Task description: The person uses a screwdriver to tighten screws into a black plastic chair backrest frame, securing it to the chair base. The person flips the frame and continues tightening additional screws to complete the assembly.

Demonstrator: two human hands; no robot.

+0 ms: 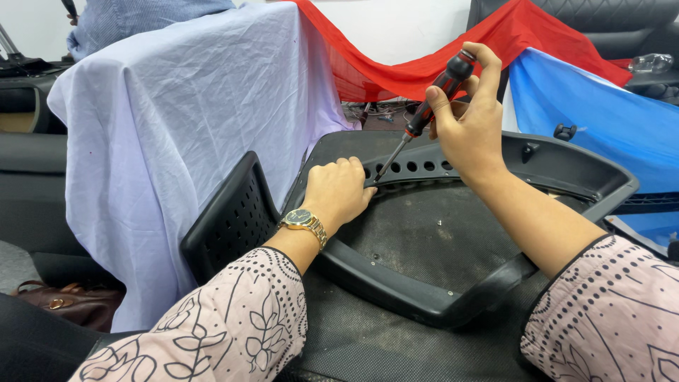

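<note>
My right hand point(470, 120) grips a screwdriver point(430, 110) with a black and red handle, held tilted, its tip down at a row of round holes in a black plastic frame point(396, 286). My left hand point(339, 191), fingers curled, rests on the frame's left rim right beside the screwdriver tip. A gold wristwatch point(304, 221) sits on my left wrist. The frame lies on a black mesh seat panel point(424, 240). Whether a screw sits under the tip is hidden.
A perforated black panel point(230, 219) stands at the left of the frame. Lavender cloth point(177, 127), red cloth point(424, 67) and blue cloth point(601, 113) drape things behind. A brown bag point(71, 301) lies low at the left. Another person's blue shirt point(127, 21) shows at the top left.
</note>
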